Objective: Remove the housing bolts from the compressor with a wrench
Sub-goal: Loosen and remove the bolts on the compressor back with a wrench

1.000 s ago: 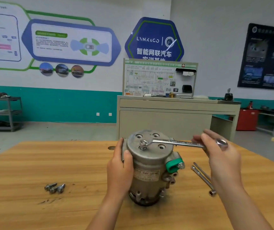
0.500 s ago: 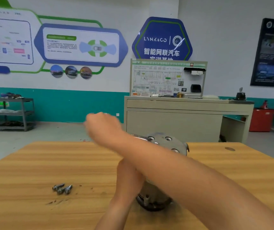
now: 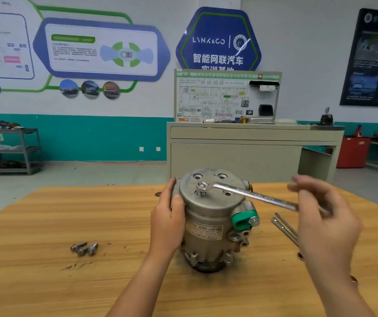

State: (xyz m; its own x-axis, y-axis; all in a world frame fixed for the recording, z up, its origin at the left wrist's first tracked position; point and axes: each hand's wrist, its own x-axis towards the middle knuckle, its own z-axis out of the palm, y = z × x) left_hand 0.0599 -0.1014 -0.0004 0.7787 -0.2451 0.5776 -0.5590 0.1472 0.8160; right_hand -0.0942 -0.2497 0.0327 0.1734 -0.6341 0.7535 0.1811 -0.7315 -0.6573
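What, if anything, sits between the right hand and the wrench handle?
Nothing visible. The right hand is at the handle end of the wrench; blur hides whether it grips. The ring end sits on the raised bolt atop the compressor, which the left hand holds.

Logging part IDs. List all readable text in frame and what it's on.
"LYNK&CO": blue hexagon sign on the wall.
"智能网联汽车": same sign, second line; third line cut off by the training board.
"SGMW": compressor label; the digits after it are blurred.
Unreadable: wall posters, training board print, wrench stamping.
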